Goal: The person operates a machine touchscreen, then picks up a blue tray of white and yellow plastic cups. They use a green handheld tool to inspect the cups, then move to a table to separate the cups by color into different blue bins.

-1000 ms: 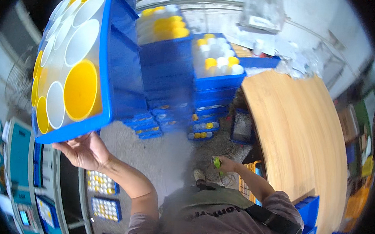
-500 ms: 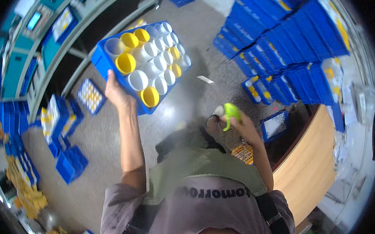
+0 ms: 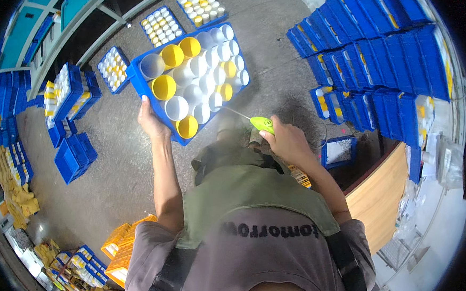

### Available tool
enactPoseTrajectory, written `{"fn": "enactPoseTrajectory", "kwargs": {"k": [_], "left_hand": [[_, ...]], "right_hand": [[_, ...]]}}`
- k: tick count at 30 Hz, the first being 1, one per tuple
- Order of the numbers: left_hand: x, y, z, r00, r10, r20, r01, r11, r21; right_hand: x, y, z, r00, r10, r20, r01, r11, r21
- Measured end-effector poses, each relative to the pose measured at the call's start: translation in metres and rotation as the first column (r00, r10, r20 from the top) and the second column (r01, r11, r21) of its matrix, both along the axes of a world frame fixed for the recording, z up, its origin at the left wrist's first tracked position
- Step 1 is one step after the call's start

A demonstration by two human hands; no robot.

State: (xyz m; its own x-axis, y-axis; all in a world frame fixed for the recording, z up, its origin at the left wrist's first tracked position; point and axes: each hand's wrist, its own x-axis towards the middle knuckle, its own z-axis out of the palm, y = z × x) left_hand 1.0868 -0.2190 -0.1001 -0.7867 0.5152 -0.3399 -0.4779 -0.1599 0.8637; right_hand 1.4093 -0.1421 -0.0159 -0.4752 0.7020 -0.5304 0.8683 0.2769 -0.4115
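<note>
My left hand (image 3: 152, 120) is closed on the near left edge of a blue crate (image 3: 135, 82), holding it up above the floor at a tilt. Rows of round, open-topped cups fill the crate, mostly white cups (image 3: 176, 108) with several yellow cups (image 3: 186, 126) among them. To the right of the crate, my right hand (image 3: 286, 141) grips a tool with a lime-green handle (image 3: 261, 124) and a thin straight metal shaft. The shaft points left, its tip close to the crate's right side; whether it touches a cup, I cannot tell.
Tall stacks of blue crates (image 3: 376, 63) line the right side, beside a wooden tabletop (image 3: 382, 194). More cup-filled crates (image 3: 162, 26) lie on the floor ahead. Blue crates (image 3: 76, 158) stand at the left. Orange crates (image 3: 123, 253) sit behind my left arm.
My right hand has turned the green-handled tool, so its shaft now points toward the crate. The crate sits slightly further right in view. More filled crates on the floor have come into sight.
</note>
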Motion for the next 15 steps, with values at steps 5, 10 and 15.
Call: {"fn": "enactPoseTrajectory", "kwargs": {"k": [5, 10, 15], "left_hand": [[0.013, -0.008, 0.015, 0.995, -0.086, 0.058, 0.078, 0.99, 0.121], [0.029, -0.016, 0.026, 0.987, -0.12, 0.104, 0.1, 0.977, 0.186], [0.036, -0.023, 0.032, 0.966, -0.228, 0.124, 0.187, 0.942, 0.279]], "right_hand": [[0.047, 0.019, -0.017, 0.994, -0.083, -0.066, 0.092, 0.984, 0.151], [0.112, 0.05, -0.029, 0.968, -0.241, 0.073, 0.223, 0.955, 0.197], [0.129, 0.067, -0.025, 0.956, -0.273, -0.106, 0.292, 0.883, 0.367]]}}
